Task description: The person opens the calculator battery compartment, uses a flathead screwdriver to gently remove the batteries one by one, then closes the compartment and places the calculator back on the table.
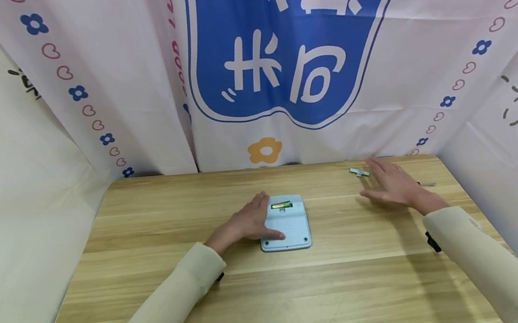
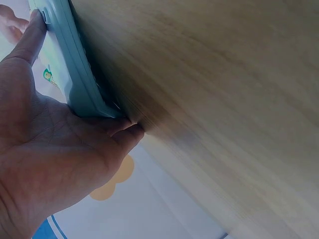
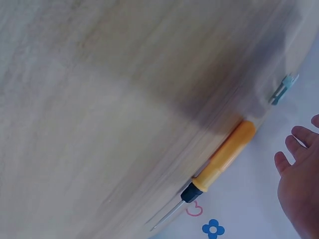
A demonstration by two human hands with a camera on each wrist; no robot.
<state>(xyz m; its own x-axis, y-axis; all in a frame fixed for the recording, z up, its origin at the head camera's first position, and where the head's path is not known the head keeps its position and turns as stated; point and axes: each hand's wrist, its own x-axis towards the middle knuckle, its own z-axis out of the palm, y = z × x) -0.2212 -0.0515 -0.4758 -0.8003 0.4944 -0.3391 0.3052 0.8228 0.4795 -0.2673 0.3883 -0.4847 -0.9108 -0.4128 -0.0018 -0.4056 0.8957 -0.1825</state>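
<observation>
A flat light-blue device (image 1: 292,228), calculator-like in shape, lies back side up on the table, its battery slot uncovered. Inside the slot sits a green and gold battery (image 1: 282,205). My left hand (image 1: 252,219) holds the device by its left side, thumb across the back and fingers along the edge. In the right wrist view, my right hand (image 3: 301,179) is raised above the table with fingers extended, holding nothing. Near its fingertips lies a small light-blue battery cover (image 1: 359,172). A screwdriver with an orange handle (image 3: 227,154) lies below that hand, mostly hidden in the head view.
The wooden table (image 1: 277,301) ends at a white printed curtain (image 1: 146,89) behind it. More white cloth (image 1: 10,216) hangs at the left and right sides.
</observation>
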